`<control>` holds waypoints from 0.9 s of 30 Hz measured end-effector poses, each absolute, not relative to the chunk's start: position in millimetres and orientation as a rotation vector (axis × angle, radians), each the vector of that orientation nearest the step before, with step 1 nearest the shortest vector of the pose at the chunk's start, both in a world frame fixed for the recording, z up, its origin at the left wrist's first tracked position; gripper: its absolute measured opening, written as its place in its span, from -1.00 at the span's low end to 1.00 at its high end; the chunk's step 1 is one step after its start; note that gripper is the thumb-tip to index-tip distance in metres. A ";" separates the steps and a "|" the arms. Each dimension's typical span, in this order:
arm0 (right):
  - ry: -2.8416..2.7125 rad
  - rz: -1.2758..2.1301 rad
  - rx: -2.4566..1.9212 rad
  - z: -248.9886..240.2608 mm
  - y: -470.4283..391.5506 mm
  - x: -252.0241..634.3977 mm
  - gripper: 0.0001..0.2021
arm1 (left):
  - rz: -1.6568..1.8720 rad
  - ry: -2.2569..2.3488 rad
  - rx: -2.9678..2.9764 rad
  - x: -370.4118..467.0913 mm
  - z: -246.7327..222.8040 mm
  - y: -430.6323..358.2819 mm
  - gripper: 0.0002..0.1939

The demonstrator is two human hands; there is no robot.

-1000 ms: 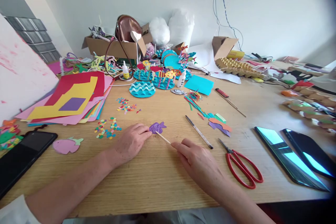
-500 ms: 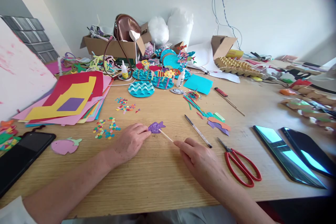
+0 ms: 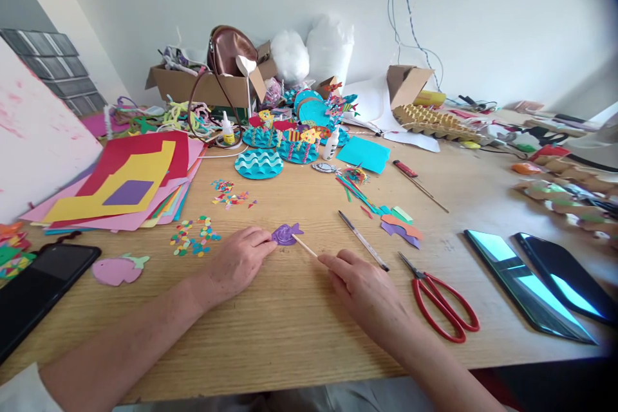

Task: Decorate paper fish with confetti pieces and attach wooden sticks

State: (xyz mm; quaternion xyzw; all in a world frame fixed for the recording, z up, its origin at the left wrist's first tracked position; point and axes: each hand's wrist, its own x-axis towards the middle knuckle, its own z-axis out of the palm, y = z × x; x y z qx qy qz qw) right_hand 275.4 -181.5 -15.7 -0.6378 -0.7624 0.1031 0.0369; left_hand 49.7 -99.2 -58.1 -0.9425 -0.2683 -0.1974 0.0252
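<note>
A purple paper fish (image 3: 284,235) lies flat on the table with shiny wet-looking swirls on its body. My left hand (image 3: 244,257) has its fingers closed at the fish's left end, holding it against the wood. In my right hand (image 3: 355,280) a thin wooden stick (image 3: 305,246) is pinched, its tip touching the fish near the tail. Left of my left hand lie round confetti dots (image 3: 196,236) in several colours. A pink paper fish (image 3: 120,269) with green fins rests farther left. Beyond my right hand is a pen (image 3: 363,241).
Red-handled scissors (image 3: 441,302) lie right of my right hand, with two phones (image 3: 528,290) beyond. Paper sheets (image 3: 120,174) are stacked at left, near a black phone (image 3: 43,290). Glue bottles (image 3: 331,144), teal wavy bases (image 3: 259,164) and a cardboard box (image 3: 193,87) stand at the back.
The stick's tip has shifted very slightly on the fish near its tail. Both hands keep almost the same place; the whole view has moved a little.
</note>
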 end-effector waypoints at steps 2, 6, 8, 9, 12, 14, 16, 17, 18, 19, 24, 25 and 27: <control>-2.339 0.329 -1.957 -16.8 -181.9 274.3 -0.63 | -0.599 -0.835 -2.920 48.9 -58.4 -99.5 -0.67; -2.341 0.331 -1.936 -18.5 -184.2 276.0 -0.64 | -0.592 -0.848 -2.922 48.7 -58.6 -99.5 -0.68; -2.336 0.309 -1.945 -19.1 -185.1 277.6 -0.64 | -0.594 -0.849 -2.914 49.2 -58.3 -99.4 -0.67; -2.333 0.301 -1.950 -19.3 -185.4 278.1 -0.64 | -0.593 -0.847 -2.913 49.4 -58.0 -99.4 -0.67; -2.340 0.316 -1.930 -19.2 -186.5 278.5 -0.65 | -0.585 -0.852 -2.923 49.8 -57.0 -99.9 -0.67; -2.350 0.339 -1.911 -18.4 -186.8 278.3 -0.64 | -0.581 -0.860 -2.934 49.9 -56.4 -100.3 -0.68; -2.345 0.335 -1.919 -17.6 -186.2 278.1 -0.64 | -0.585 -0.856 -2.936 50.0 -55.9 -100.5 -0.68; -2.340 0.326 -1.927 -17.4 -185.6 278.0 -0.64 | -0.586 -0.853 -2.933 50.1 -55.7 -100.5 -0.68; -2.337 0.317 -1.933 -17.4 -184.9 277.7 -0.64 | -0.588 -0.851 -2.929 50.2 -55.4 -100.4 -0.68; -2.335 0.312 -1.936 -17.5 -184.3 277.2 -0.64 | -0.595 -0.855 -2.922 50.4 -55.0 -100.4 -0.68; -2.350 0.337 -1.900 -18.3 -184.1 271.5 -0.64 | -0.574 -0.869 -2.941 51.4 -52.8 -100.7 -0.67; -2.353 0.340 -1.895 -18.1 -184.1 270.4 -0.64 | -0.572 -0.868 -2.947 51.4 -52.7 -100.8 -0.68; -2.373 0.346 -1.876 -17.1 -182.8 268.9 -0.65 | -0.577 -0.873 -2.949 51.2 -53.2 -101.0 -0.69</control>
